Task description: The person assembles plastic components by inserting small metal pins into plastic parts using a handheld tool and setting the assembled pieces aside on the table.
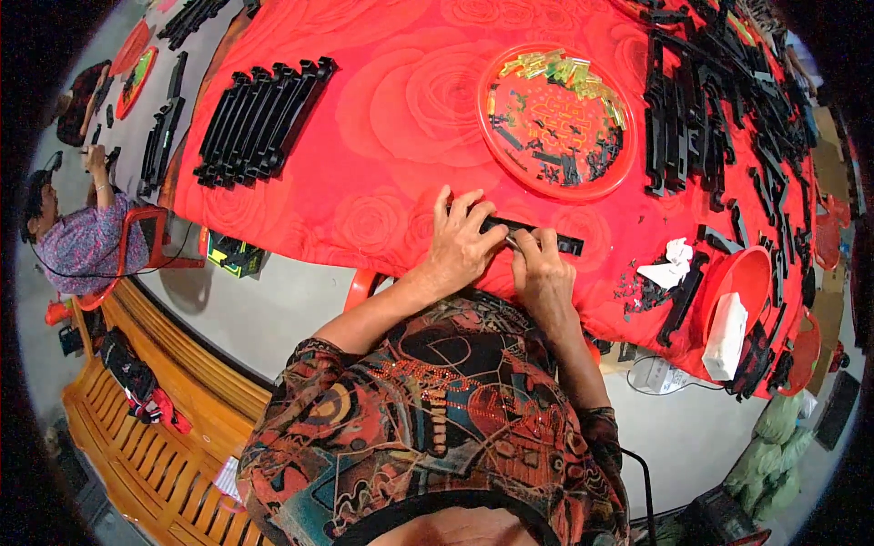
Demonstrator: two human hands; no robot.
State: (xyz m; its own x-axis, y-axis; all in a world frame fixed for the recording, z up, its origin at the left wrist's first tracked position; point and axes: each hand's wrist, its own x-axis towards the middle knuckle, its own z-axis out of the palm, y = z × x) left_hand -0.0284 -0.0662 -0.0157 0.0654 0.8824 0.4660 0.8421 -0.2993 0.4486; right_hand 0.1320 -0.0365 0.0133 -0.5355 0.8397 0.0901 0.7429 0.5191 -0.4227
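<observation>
A black plastic strip (571,246) lies on the red cloth near the table's front edge, partly covered by my hands. My left hand (460,241) holds down its left end with thumb and forefinger, the other fingers fanned out over the cloth. Curled over the strip's middle, my right hand (546,278) has its fingers pinched together. A small pale gleam shows at those fingertips, too small to name. Beyond my hands stands a round red tray (557,188) with yellow-green clear pieces (569,70) and small black bits (551,166).
A row of black strips (264,123) lies at the far left. Many loose black parts (696,118) cover the right side. Crumpled white tissue (669,264), black scraps and a red basin (739,278) are at the near right. Another person (86,227) sits at the left.
</observation>
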